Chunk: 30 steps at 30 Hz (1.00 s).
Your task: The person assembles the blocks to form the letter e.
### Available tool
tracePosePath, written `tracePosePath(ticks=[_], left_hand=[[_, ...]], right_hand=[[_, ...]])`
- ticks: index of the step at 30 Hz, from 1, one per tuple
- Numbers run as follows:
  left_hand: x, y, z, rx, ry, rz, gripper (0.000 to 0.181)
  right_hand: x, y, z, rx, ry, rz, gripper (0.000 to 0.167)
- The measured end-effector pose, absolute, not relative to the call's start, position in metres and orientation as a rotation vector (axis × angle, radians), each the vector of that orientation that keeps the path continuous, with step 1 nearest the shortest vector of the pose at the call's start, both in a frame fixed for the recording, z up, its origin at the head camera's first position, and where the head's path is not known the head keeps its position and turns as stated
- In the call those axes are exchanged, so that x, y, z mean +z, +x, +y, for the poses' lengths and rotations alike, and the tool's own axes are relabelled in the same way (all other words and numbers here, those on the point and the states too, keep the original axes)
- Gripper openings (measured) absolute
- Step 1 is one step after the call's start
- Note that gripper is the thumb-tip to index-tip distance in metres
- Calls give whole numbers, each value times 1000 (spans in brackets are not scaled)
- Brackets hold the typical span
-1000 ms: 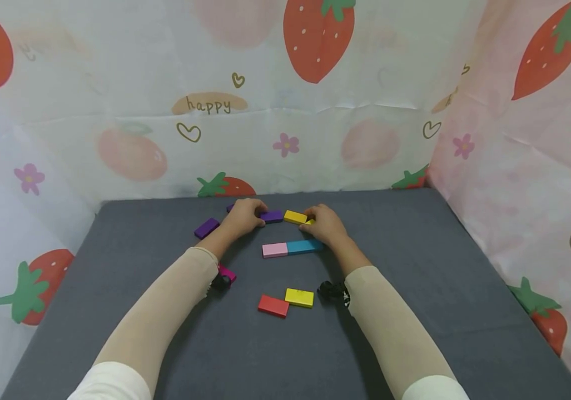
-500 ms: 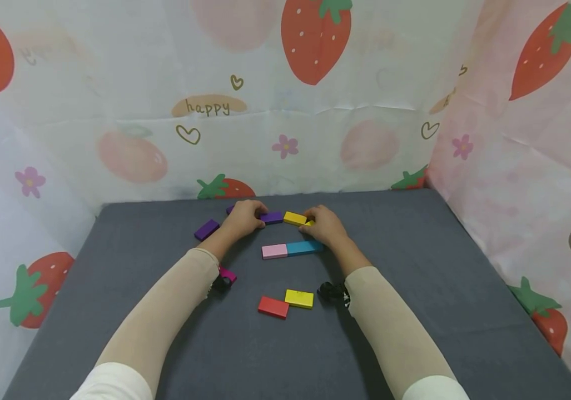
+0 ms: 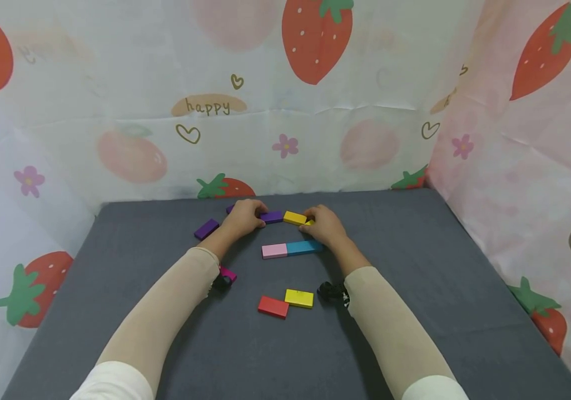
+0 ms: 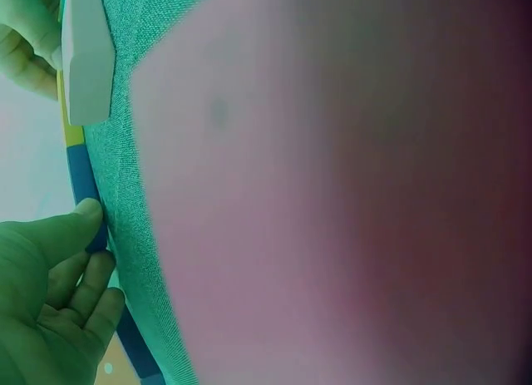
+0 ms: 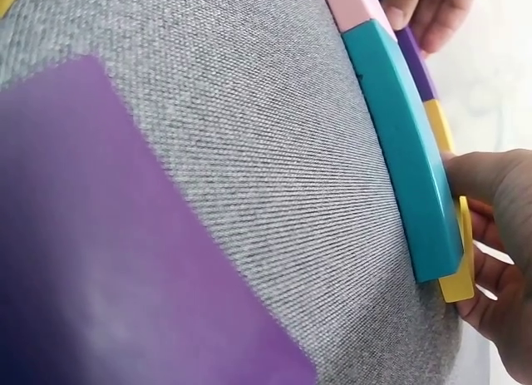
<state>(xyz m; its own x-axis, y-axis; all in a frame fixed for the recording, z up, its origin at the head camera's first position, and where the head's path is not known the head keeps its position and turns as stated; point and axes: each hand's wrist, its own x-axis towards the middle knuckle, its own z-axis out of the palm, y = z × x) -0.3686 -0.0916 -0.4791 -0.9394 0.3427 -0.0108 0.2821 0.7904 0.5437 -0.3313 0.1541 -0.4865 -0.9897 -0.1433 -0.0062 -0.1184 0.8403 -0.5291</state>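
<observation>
At the far side of the table, my left hand [image 3: 243,218] pinches the left end of a purple block [image 3: 272,217] between thumb and fingers. A yellow block [image 3: 294,218] lies just right of that purple one, roughly in line with it. My right hand [image 3: 327,225] grips a second yellow block [image 5: 455,288] at the right end of this row, mostly covered by the fingers in the head view. In the left wrist view the left thumb [image 4: 86,212] lies along the purple block. A pink block [image 3: 274,251] and a blue block [image 3: 302,247] touch end to end in front of the row.
Two more purple blocks lie left, one loose [image 3: 207,229], one partly behind the left hand [image 3: 229,209]. A magenta block [image 3: 227,273] shows beside the left wrist. A red block [image 3: 273,306] and a bright yellow block [image 3: 299,298] touch nearer on the grey tabletop [image 3: 275,361].
</observation>
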Motion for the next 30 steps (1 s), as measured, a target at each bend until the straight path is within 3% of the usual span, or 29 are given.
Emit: tracePosePath(ticks=[30], left_hand=[[-477, -368, -90, 821, 489, 2868, 36]], right_hand=[[-484, -334, 152, -827, -205, 2968, 44]])
